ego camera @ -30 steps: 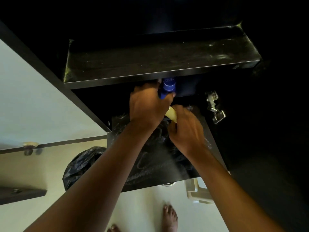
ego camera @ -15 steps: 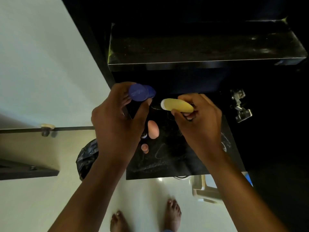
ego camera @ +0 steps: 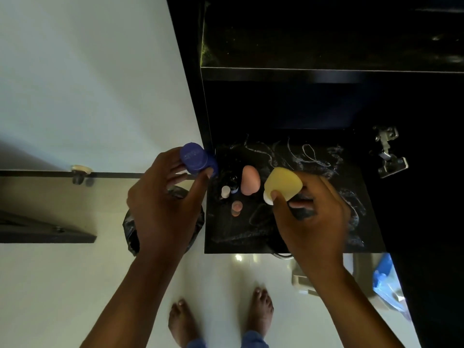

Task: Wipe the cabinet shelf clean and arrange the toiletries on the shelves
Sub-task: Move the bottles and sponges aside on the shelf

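My left hand point(ego camera: 163, 197) gripped a blue bottle point(ego camera: 197, 160), my right hand point(ego camera: 308, 217) a yellow tube point(ego camera: 282, 183). At frame centre, the lower shelf point(ego camera: 326, 222) looked smeared and still held small toiletries; the upper shelf point(ego camera: 301, 46) stood bare.

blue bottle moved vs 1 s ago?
Yes. The blue bottle came out from under the upper shelf and leftward, now held by the left hand past the cabinet's left wall.

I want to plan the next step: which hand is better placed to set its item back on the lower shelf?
Probably the right hand: it holds the yellow tube directly over the lower shelf. The left hand holds the blue bottle outside the cabinet's edge.
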Action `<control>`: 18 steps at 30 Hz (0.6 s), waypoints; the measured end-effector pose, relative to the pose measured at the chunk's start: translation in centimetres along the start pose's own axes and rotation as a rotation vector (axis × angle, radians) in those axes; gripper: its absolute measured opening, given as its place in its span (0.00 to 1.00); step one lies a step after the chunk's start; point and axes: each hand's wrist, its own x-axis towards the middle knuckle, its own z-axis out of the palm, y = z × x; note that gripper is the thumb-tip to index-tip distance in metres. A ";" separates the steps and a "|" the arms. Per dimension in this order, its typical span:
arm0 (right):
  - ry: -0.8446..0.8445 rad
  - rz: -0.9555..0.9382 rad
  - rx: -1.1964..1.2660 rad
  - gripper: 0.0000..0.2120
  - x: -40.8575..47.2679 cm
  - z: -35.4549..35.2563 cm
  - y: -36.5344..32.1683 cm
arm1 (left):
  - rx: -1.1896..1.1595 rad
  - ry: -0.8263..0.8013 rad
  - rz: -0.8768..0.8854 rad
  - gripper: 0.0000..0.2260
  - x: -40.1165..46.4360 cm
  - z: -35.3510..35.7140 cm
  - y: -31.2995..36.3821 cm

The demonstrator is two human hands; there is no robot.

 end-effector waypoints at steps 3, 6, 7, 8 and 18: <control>-0.062 0.027 0.069 0.13 -1.4 1.1 0.7 | -0.011 -0.051 -0.074 0.15 -0.2 0.8 -0.7; -0.092 0.036 0.076 0.15 -2.2 1.9 1.3 | 0.006 -0.092 -0.102 0.16 0.0 1.5 -1.4; -0.100 0.045 0.085 0.15 -2.3 2.1 1.5 | 0.030 -0.098 -0.097 0.17 0.1 1.8 -1.6; -0.111 0.053 0.096 0.15 -2.4 2.3 1.6 | 0.054 -0.101 -0.086 0.17 0.2 1.9 -1.7; -0.167 0.003 0.060 0.18 -3.4 3.5 3.0 | 0.082 -0.089 -0.084 0.18 0.9 3.4 -2.7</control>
